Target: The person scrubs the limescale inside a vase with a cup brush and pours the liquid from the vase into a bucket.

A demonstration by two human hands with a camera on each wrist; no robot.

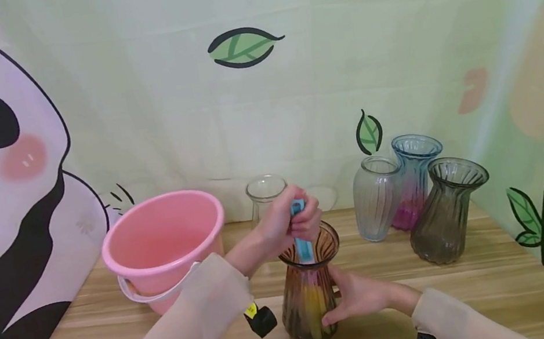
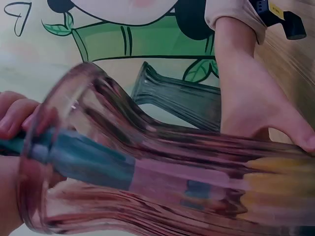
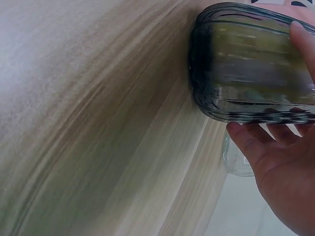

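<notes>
My left hand (image 1: 292, 219) grips the light-blue handle of a cleaning brush (image 1: 304, 246) from above. Its shaft runs down through the mouth of a ribbed brown glass vase (image 1: 294, 301). Inside the vase, the brush shows a pinkish middle section and a yellow sponge-like head (image 2: 270, 182), blurred by the glass. My right hand (image 1: 361, 294) holds the vase low on its right side, thumb across the front and fingers behind. The right wrist view shows the vase's thick base (image 3: 204, 64) close to the wooden table; whether they touch, I cannot tell.
A pink bucket (image 1: 158, 203) with a white handle stands at the left. Behind my left hand is a clear glass vase (image 1: 266, 188). On the right stand a pale clear vase (image 1: 377, 200), a blue-and-pink vase (image 1: 416, 162) and a grey vase (image 1: 441, 226).
</notes>
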